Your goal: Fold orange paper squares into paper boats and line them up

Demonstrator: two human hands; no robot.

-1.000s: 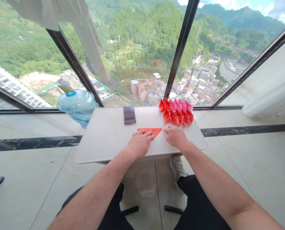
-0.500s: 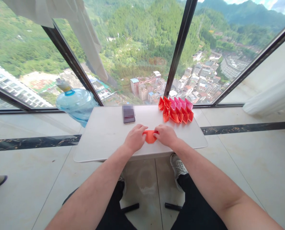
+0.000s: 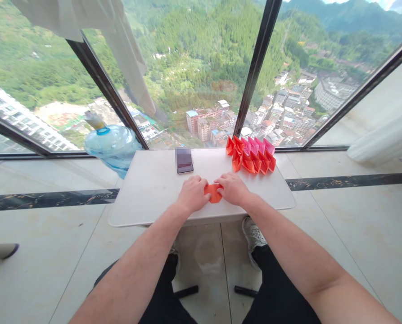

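Note:
A small folded piece of orange-red paper lies flat near the front of the white table. My left hand grips its left edge, with the thumb on top of the paper. At the right edge, my right hand pinches it between thumb and fingers. Further back on the right stand several folded paper pieces, the red ones in front and the pink ones behind.
A phone lies on the table's back half, left of the paper pieces. Beyond the table's left end is a large blue water bottle. Tall windows with a dark frame rise behind the table.
My left thumb has shifted inward over the paper, and the left hand sits slightly closer to the right one. The whole view has moved a little; both hands keep hold of the paper.

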